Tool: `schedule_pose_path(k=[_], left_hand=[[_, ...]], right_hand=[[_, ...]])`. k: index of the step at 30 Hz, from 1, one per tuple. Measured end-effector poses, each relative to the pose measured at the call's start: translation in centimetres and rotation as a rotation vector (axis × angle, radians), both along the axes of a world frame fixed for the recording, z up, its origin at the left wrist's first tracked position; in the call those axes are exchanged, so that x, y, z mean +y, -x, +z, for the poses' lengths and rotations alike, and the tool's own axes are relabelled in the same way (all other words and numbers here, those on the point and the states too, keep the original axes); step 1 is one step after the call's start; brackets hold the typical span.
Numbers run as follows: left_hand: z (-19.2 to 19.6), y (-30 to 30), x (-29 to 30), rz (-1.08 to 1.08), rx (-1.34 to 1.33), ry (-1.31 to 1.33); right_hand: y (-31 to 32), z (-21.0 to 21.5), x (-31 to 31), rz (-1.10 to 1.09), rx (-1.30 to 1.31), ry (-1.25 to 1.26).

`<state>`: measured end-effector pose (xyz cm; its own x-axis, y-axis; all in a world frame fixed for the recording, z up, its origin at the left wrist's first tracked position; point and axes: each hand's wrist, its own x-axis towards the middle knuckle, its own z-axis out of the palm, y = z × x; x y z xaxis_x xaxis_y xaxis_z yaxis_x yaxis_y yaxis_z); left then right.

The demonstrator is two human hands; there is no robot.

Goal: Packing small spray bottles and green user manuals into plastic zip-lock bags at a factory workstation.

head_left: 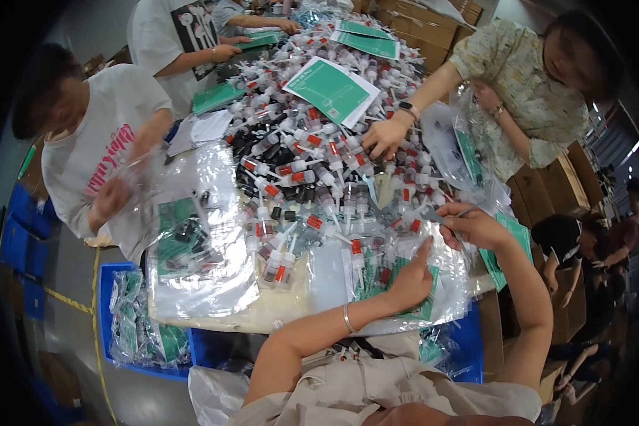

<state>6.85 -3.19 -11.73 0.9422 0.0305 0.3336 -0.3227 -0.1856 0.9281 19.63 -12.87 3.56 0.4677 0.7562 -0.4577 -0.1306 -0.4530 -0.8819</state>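
Note:
My right hand (pixel 474 226) is closed on thin grey flat pieces (pixel 433 216), whose exact kind I cannot make out. Just left of it and nearer, my left hand (pixel 410 282) rests over a clear plastic bag (pixel 444 284) with one finger stretched out; its other fingers are partly hidden. Inside or under that bag show a green printed card (pixel 424 309) and a small bottle with a red label (pixel 356 250). Beyond both hands lies a large heap of small clear bottles (pixel 326 160) with white nozzle tips and red labels, mixed with black caps (pixel 289 215).
Green leaflets (pixel 331 91) lie on the heap. Co-workers' hands reach in at the far right (pixel 387 135) and left (pixel 113 195). A filled bag (pixel 181 234) lies on the left of the table. Blue bins (pixel 110 298) with packed bags stand below the table edge.

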Motion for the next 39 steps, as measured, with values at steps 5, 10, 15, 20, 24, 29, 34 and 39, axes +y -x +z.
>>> schedule_pose_path(k=[5,10,15,20,24,29,34,39], left_hand=[[3.5,0.2,1.5,0.067,-0.056,0.22],[6.2,1.7,1.1,0.03,-0.159,0.01],[8.9,3.2,1.1,-0.057,-0.259,-0.036],[6.9,2.3,2.7,0.099,-0.284,-0.041],[3.5,1.2,2.6,0.075,-0.195,-0.042],[-0.8,-0.1,1.2,0.037,0.009,-0.199],[-1.8,-0.8,1.2,-0.061,0.04,-0.355],[-1.7,-0.3,1.3,-0.01,-0.06,-0.518]], right_hand=[[3.4,-2.6,-3.9,-0.363,0.272,-0.099],[3.8,-7.1,-3.1,-0.271,0.365,0.031],[2.4,-6.7,-1.9,0.536,-0.609,0.164],[1.0,2.7,1.7,0.691,-0.603,0.375],[3.3,5.2,7.9,0.514,-1.189,0.308],[3.5,-4.7,18.1,0.706,-1.592,-0.252],[2.4,-12.2,24.4,0.782,-2.125,-0.23],[2.6,-12.9,25.8,0.832,-2.02,-0.131]])
